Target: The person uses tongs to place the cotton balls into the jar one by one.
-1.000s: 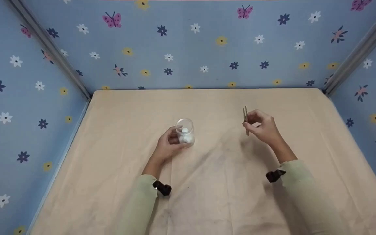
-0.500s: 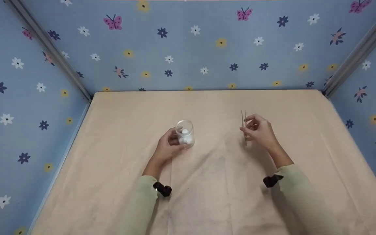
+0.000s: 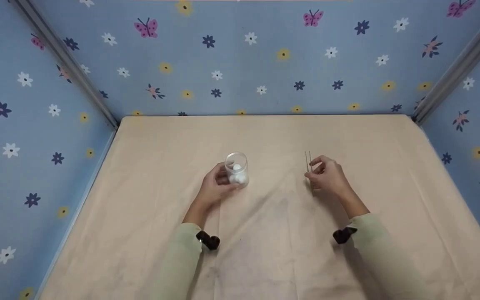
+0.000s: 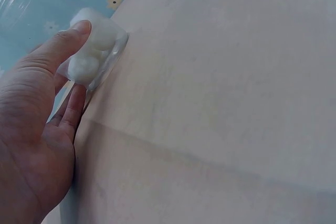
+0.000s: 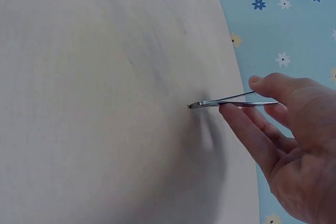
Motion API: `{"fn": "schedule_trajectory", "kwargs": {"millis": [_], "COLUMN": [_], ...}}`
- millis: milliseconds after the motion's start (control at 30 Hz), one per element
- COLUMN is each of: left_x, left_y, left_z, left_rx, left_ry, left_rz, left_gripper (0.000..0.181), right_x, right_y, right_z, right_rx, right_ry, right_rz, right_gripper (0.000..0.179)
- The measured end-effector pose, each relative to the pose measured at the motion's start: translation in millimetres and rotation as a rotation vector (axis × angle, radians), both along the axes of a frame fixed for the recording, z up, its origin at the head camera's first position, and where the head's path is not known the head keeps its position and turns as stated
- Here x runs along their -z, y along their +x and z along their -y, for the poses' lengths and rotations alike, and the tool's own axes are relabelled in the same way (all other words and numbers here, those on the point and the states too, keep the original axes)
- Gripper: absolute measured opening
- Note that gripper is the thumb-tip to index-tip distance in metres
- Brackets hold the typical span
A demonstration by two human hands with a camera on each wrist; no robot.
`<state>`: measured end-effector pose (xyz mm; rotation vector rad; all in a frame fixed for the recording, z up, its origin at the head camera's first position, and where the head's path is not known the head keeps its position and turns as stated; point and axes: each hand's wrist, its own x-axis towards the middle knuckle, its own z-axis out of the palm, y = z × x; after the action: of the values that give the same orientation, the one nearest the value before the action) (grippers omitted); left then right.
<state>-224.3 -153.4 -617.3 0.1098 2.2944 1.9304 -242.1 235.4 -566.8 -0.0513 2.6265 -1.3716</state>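
A clear open-topped jar [image 3: 243, 168] stands near the middle of the table, tilted slightly in the head view. White cotton balls [image 3: 237, 178] lie inside it. My left hand [image 3: 214, 187] grips the jar from its left side. In the left wrist view, the thumb presses on the jar wall over the cotton balls [image 4: 86, 66]. To the right, above the cloth, my right hand [image 3: 327, 177] pinches metal tweezers [image 5: 211, 103] between thumb and fingers. Their two prongs point away from me and stand apart, with nothing between them. The joined end faces the cloth.
A beige cloth [image 3: 148, 166] with a few creases covers the table. Blue flower-patterned panels [image 3: 256, 58] stand at the back and both sides, with grey metal posts [image 3: 67, 62] at the corners. A small black camera [image 3: 344, 235] sits on each wrist.
My right hand has come nearer to me and slightly left with the tweezers, whose prongs now show spread apart side by side. The left hand and jar have stayed put.
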Motion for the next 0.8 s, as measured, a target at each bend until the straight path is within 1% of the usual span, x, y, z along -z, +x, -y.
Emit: {"fn": "schedule_trajectory", "kwargs": {"millis": [133, 267, 433, 667, 800], "left_x": [1.0, 0.9, 0.3, -0.8, -1.7], "left_y": [-0.8, -1.1, -1.2, 0.6, 1.2], "left_z": [-0.1, 0.1, -0.4, -1.4, -1.5], "left_rx": [-0.004, -0.003, -0.01, -0.019, -0.017], "left_ry": [-0.002, -0.012, -0.014, -0.033, -0.039], "left_rz": [0.001, 0.0, 0.0, 0.004, 0.004], "left_gripper": [0.073, 0.072, 0.071, 0.072, 0.073], "right_x": [0.3, 1.1, 6.0, 13.5, 16.0], "right_y": [-1.0, -1.9, -1.4, 2.0, 2.3], "right_z": [1.1, 2.5, 6.1, 10.6, 12.3], "right_rx": [-0.007, 0.0, 0.02, 0.062, 0.082], "right_ry": [-0.012, 0.021, 0.071, 0.115, 0.152], "right_rz": [0.041, 0.05, 0.004, -0.042, -0.067], "right_gripper": [0.041, 0.041, 0.041, 0.029, 0.028]}}
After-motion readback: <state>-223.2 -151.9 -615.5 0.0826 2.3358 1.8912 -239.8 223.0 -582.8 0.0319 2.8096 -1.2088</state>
